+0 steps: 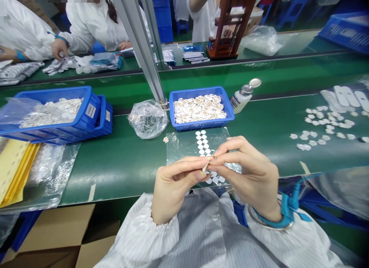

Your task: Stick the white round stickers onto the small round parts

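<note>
My left hand point(178, 181) and my right hand point(248, 174) meet over the near edge of the green bench. Between the fingertips is a small white piece point(205, 167), pinched by the left thumb and fingers; its exact kind is hard to make out. The right thumb and fingers are closed on the same piece from the other side. Beneath the hands lies a clear plastic sheet point(180, 147) bearing rows of round white discs point(201, 142), partly hidden by my fingers. One loose small round piece point(166, 139) rests left of the sheet.
Behind the sheet stands a blue tray point(201, 126) full of small round pieces, beside a white pump bottle point(241, 99). A crumpled plastic bag point(148, 119) and stacked blue bins point(54, 133) are leftward. Small white pieces point(330, 126) lie scattered rightward. Co-workers sit across a metal post point(141, 45).
</note>
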`<state>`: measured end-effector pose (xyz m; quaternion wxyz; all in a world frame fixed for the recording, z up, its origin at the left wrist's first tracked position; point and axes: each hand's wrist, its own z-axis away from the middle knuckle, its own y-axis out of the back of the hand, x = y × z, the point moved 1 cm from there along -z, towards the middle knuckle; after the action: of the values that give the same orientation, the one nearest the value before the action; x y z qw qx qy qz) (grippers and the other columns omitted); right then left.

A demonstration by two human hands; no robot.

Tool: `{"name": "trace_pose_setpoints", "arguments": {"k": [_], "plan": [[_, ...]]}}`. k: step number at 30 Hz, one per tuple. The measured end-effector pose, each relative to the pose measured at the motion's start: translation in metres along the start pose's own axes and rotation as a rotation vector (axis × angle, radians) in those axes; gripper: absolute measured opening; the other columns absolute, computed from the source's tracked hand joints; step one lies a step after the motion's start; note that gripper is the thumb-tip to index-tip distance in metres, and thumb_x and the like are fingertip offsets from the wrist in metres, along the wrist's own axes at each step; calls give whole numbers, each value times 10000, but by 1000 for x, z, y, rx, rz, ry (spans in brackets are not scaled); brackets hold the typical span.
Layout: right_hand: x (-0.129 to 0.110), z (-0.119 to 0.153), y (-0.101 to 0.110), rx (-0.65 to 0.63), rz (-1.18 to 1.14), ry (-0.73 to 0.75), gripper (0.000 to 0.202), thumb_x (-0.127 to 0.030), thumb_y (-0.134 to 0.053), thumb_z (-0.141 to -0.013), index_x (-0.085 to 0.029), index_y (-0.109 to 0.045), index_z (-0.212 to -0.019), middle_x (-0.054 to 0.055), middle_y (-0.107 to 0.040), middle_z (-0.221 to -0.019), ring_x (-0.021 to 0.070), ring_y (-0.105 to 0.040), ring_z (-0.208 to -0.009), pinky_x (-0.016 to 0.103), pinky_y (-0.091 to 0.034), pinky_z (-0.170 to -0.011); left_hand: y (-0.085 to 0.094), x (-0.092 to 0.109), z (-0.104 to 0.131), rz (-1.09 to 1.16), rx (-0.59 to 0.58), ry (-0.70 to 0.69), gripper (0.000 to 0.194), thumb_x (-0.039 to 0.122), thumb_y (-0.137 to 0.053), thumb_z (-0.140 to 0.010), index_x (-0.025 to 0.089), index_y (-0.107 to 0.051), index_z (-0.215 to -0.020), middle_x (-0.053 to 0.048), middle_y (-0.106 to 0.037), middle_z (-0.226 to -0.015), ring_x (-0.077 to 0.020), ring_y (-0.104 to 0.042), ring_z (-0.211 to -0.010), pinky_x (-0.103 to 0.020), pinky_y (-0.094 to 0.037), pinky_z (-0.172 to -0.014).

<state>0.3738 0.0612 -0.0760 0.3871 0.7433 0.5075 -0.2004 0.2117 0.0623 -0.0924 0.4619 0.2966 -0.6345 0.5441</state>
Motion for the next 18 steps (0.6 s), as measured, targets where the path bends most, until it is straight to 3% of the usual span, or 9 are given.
{"name": "trace_pose_setpoints", "arguments": {"k": [7,14,18], "plan": [[1,-1,0,-42,25,-19,110,-124,-703,-837,-212,-641,-857,7,-647,-886,155,-588,-876,345,-472,-804,0,-2,0,22,36,14,190,140,-757,-774,282,-804,-891,-37,-783,-997,-171,-745,-837,-230,-638,-722],[2,2,-5,78,45,-12,123,-131,-727,-819,-221,-648,-849,2,-653,-887,149,-608,-850,391,-450,-914,-1,-3,-1,37,18,-20,193,149,-727,-811,297,-798,-914,-20,-776,-1048,-150,-739,-892,-195,-623,-745],[2,0,-2,26,90,23,120,-139,-712,-836,-237,-649,-868,-1,-663,-888,159,-622,-851,434,-437,-952,-1,-1,-1,11,56,-48,174,149,-754,-782,277,-803,-889,-41,-782,-1022,-183,-744,-897,-226,-635,-736]]}}
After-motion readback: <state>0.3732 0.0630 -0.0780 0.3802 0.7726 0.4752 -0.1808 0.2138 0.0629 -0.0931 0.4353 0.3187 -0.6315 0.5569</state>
